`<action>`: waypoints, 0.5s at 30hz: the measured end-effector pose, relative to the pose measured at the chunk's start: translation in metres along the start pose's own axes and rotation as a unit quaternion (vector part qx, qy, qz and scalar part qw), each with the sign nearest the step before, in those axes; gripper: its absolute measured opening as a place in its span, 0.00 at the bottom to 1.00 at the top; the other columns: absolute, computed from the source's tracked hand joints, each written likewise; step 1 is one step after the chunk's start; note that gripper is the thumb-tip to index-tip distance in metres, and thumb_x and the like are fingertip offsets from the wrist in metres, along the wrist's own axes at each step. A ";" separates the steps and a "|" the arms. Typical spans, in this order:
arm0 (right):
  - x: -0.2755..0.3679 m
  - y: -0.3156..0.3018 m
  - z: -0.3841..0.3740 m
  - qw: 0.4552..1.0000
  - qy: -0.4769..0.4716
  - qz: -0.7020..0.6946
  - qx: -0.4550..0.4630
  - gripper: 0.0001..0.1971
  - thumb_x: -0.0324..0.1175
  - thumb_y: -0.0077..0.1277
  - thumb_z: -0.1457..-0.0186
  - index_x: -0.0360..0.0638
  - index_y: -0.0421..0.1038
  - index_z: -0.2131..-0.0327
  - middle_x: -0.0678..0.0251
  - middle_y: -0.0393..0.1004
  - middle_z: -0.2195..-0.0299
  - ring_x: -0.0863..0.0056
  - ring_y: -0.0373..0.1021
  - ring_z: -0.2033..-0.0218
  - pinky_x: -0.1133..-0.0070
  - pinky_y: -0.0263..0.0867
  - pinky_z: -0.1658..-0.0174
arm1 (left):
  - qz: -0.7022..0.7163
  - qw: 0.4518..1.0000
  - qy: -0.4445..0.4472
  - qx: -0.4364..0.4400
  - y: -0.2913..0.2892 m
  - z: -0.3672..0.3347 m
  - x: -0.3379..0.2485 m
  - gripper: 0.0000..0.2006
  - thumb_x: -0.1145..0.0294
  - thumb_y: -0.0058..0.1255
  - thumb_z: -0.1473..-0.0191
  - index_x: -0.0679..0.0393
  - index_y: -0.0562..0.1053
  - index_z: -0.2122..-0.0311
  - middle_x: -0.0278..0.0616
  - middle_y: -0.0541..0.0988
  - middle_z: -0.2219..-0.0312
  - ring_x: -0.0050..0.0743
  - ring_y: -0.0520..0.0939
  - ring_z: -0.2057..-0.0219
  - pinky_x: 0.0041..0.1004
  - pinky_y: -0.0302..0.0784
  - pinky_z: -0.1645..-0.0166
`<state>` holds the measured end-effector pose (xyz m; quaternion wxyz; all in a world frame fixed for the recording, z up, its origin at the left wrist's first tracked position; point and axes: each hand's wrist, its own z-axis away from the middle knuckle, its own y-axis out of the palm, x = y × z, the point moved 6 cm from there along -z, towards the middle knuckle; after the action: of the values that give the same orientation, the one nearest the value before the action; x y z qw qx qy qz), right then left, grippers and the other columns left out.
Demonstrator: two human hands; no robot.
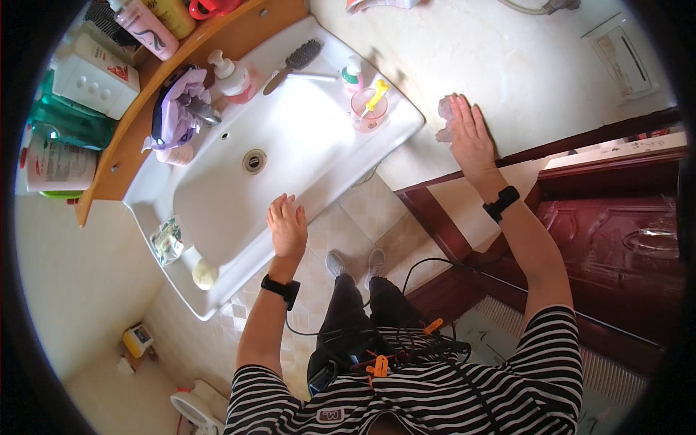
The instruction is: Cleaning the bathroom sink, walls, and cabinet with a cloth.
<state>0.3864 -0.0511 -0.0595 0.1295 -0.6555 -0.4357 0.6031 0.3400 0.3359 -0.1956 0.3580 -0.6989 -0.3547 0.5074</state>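
My right hand (471, 141) lies flat on the pale wall (420, 80) to the right of the sink. Beneath its stretched fingers is a crumpled greyish-pink cloth (444, 119), pressed to the wall and partly hidden by the palm. My left hand (288, 228) hangs over the front rim of the white sink (333, 188), fingers loosely bent, thumb apart, nothing held. In the basin I see a round drain (254, 162) and no standing water.
On the sink's rim stand a foam pump bottle (232, 78), a hairbrush (296, 64), a pink cup (370, 116) with a yellow-handled toothbrush (377, 94), and a soap bar (204, 275). Bottles crowd a wooden shelf (170, 69). A dark red door (609, 239) is at right.
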 end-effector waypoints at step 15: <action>0.114 0.132 0.045 0.977 -0.085 0.142 0.138 0.32 0.38 0.37 0.39 0.31 0.49 0.35 0.60 0.47 0.31 0.64 0.42 0.30 0.68 0.35 0.29 | -0.028 0.998 -0.022 -0.051 -0.007 -0.003 -0.009 0.15 0.77 0.49 0.46 0.63 0.70 0.52 0.51 0.73 0.55 0.52 0.71 0.52 0.43 0.68 0.46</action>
<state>0.3883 -0.0621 -0.2394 0.0939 -0.6330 -0.2605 0.7229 0.3400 0.3316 -0.1848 0.3284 -0.6944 -0.4075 0.4939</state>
